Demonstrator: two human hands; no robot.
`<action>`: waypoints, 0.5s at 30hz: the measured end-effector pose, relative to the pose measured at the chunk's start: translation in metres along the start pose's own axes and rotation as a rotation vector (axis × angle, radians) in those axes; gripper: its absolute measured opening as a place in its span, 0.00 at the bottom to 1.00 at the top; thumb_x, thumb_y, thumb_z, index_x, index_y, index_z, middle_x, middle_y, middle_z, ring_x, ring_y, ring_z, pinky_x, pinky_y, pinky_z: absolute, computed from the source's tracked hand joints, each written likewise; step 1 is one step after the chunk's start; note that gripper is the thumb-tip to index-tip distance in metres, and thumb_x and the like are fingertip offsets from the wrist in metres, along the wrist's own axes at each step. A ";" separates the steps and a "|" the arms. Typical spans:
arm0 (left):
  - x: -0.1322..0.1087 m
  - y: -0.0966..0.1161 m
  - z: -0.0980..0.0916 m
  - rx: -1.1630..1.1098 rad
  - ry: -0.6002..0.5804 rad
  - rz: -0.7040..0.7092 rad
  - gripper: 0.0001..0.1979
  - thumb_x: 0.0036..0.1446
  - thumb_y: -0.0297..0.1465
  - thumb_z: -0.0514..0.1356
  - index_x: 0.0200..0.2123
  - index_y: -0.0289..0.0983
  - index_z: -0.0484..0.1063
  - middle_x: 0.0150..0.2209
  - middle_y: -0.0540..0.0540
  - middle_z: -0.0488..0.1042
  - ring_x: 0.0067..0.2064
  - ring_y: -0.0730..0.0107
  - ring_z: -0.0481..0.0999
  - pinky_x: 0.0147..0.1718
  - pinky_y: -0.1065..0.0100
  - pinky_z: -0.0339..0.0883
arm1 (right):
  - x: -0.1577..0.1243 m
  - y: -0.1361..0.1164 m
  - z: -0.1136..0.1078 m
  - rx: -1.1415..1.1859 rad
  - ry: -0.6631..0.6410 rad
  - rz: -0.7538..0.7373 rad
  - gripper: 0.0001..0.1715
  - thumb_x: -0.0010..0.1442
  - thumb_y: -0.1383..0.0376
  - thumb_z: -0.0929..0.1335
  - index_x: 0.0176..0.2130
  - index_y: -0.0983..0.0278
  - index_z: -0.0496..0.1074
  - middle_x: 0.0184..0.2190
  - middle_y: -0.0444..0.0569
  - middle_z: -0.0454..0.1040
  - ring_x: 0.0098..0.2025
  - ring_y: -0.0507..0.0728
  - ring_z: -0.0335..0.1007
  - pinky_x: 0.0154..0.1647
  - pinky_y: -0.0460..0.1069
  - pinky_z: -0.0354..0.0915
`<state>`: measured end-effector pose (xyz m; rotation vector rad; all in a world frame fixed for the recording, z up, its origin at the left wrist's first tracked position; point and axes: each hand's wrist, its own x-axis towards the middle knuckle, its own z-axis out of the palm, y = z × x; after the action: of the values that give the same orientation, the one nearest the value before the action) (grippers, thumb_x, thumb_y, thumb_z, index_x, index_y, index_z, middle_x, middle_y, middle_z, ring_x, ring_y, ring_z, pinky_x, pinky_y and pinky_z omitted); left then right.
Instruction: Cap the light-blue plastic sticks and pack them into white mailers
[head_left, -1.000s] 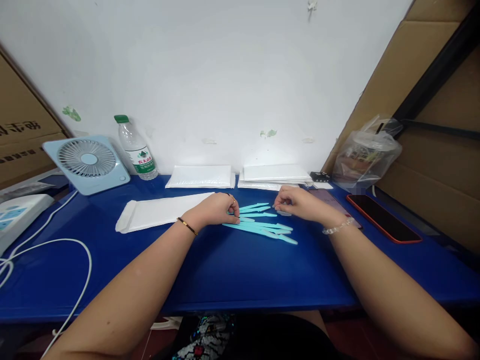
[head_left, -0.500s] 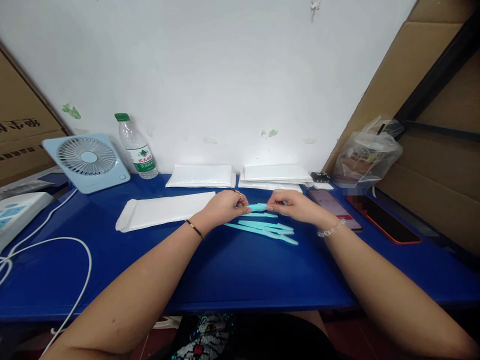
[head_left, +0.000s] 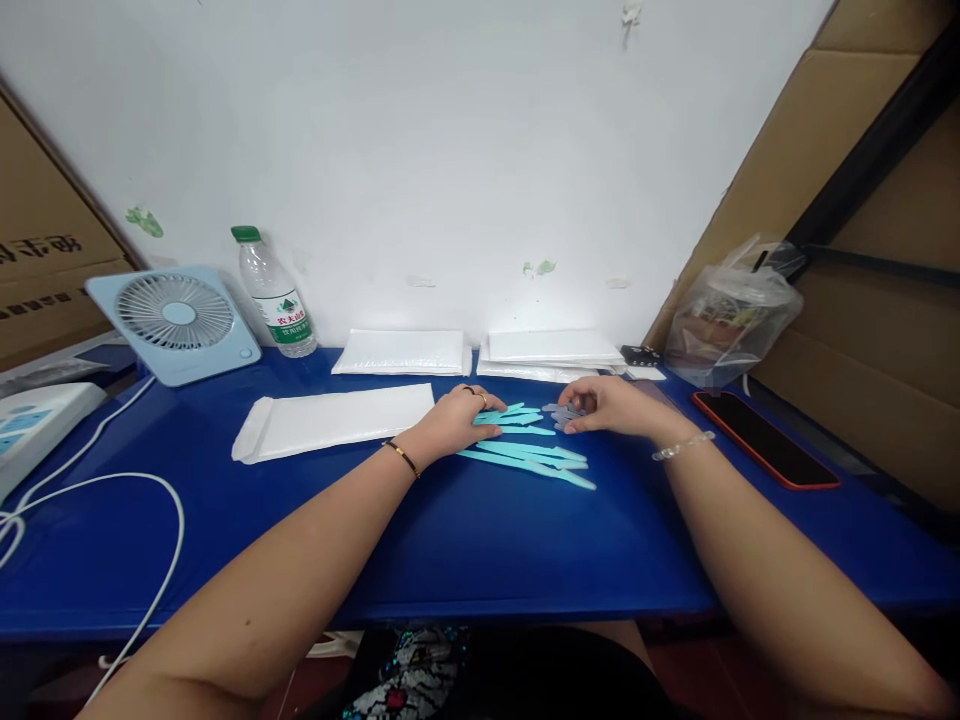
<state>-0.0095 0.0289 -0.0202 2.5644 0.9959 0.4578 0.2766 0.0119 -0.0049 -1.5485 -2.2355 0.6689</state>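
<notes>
My left hand (head_left: 461,415) is closed on a bunch of slim turquoise eyebrow razors (head_left: 517,416), whose narrow ends fan out to the right past the fingertips. Several more turquoise razors (head_left: 536,460) lie on the blue table just below that hand. Just right of the bunch, my right hand (head_left: 604,405) pinches several small translucent caps (head_left: 559,414) between thumb and fingers. A gap separates the caps from the razor tips. The razors' left ends are hidden under my left hand.
A white padded mailer (head_left: 337,418) lies left of my left hand. More mailers (head_left: 401,352) sit along the wall, with another stack (head_left: 551,348) beside them. A fan (head_left: 176,320), a water bottle (head_left: 279,300), a red-edged phone (head_left: 765,440) and a bagged cup (head_left: 735,310) stand around.
My hands, earlier close together at the razor bunch, have drawn apart. The right hand has moved right, now with translucent caps in its fingers; the razor tips in the left hand have spread.
</notes>
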 end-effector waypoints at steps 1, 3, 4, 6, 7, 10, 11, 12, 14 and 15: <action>0.000 0.000 0.000 -0.007 -0.012 0.011 0.18 0.56 0.39 0.58 0.49 0.42 0.71 0.49 0.47 0.72 0.52 0.60 0.66 0.47 0.65 0.63 | 0.000 0.000 0.001 0.000 -0.004 -0.010 0.26 0.42 0.49 0.73 0.37 0.63 0.75 0.27 0.46 0.71 0.28 0.53 0.64 0.28 0.47 0.59; 0.001 0.000 -0.002 -0.025 -0.028 0.041 0.15 0.56 0.36 0.59 0.47 0.41 0.72 0.48 0.47 0.73 0.50 0.63 0.69 0.47 0.67 0.63 | 0.000 -0.001 0.001 -0.009 0.018 -0.024 0.24 0.44 0.49 0.72 0.35 0.64 0.75 0.27 0.46 0.71 0.29 0.53 0.65 0.30 0.47 0.60; 0.001 0.001 -0.003 -0.034 -0.032 0.056 0.15 0.56 0.35 0.59 0.47 0.41 0.72 0.47 0.48 0.73 0.49 0.64 0.69 0.47 0.68 0.63 | -0.001 -0.004 0.000 -0.014 0.039 -0.031 0.23 0.45 0.49 0.72 0.34 0.64 0.75 0.28 0.47 0.71 0.30 0.54 0.65 0.30 0.48 0.60; 0.002 0.001 -0.004 -0.045 -0.037 0.077 0.15 0.56 0.35 0.59 0.47 0.42 0.72 0.48 0.49 0.73 0.49 0.65 0.70 0.47 0.68 0.63 | -0.005 -0.011 -0.003 0.007 0.041 -0.052 0.22 0.46 0.49 0.71 0.34 0.64 0.74 0.29 0.48 0.72 0.31 0.54 0.66 0.30 0.48 0.60; 0.002 0.001 -0.005 -0.050 -0.038 0.082 0.15 0.56 0.35 0.59 0.47 0.42 0.72 0.48 0.49 0.73 0.50 0.65 0.70 0.47 0.69 0.63 | -0.008 -0.016 -0.004 0.030 0.007 -0.062 0.22 0.47 0.50 0.71 0.34 0.64 0.74 0.30 0.48 0.73 0.32 0.54 0.66 0.31 0.48 0.61; 0.002 0.000 -0.003 -0.052 -0.034 0.067 0.15 0.55 0.36 0.59 0.46 0.41 0.72 0.47 0.49 0.74 0.49 0.65 0.70 0.46 0.68 0.63 | -0.014 -0.028 -0.007 0.044 -0.205 -0.078 0.18 0.48 0.53 0.71 0.33 0.64 0.73 0.30 0.47 0.73 0.31 0.54 0.67 0.30 0.47 0.61; 0.002 0.000 -0.002 -0.050 -0.027 0.052 0.15 0.55 0.36 0.59 0.45 0.40 0.73 0.47 0.48 0.74 0.49 0.65 0.70 0.46 0.68 0.63 | -0.016 -0.031 -0.006 0.018 -0.264 -0.077 0.17 0.47 0.54 0.72 0.32 0.64 0.73 0.29 0.47 0.73 0.30 0.54 0.67 0.29 0.47 0.61; 0.003 0.000 -0.001 -0.047 -0.017 0.036 0.15 0.55 0.37 0.59 0.45 0.40 0.73 0.47 0.48 0.74 0.48 0.64 0.70 0.45 0.68 0.64 | -0.016 -0.033 -0.005 -0.015 -0.301 -0.073 0.16 0.47 0.54 0.72 0.31 0.64 0.73 0.27 0.46 0.72 0.28 0.53 0.66 0.28 0.47 0.60; 0.003 0.003 0.000 -0.033 0.015 0.007 0.16 0.55 0.38 0.59 0.47 0.40 0.72 0.48 0.47 0.73 0.49 0.63 0.70 0.46 0.67 0.63 | -0.016 -0.036 -0.001 -0.054 -0.326 -0.066 0.14 0.48 0.55 0.71 0.29 0.64 0.72 0.26 0.46 0.71 0.26 0.52 0.63 0.26 0.47 0.58; 0.002 0.005 0.000 -0.025 0.040 0.002 0.17 0.55 0.38 0.59 0.47 0.40 0.72 0.48 0.46 0.73 0.50 0.62 0.69 0.47 0.66 0.63 | -0.015 -0.037 0.000 -0.057 -0.318 -0.068 0.13 0.50 0.56 0.70 0.29 0.64 0.72 0.26 0.46 0.71 0.26 0.52 0.63 0.25 0.47 0.57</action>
<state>-0.0053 0.0272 -0.0174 2.5437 0.9955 0.5212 0.2525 -0.0132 0.0153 -1.4708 -2.5439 0.8916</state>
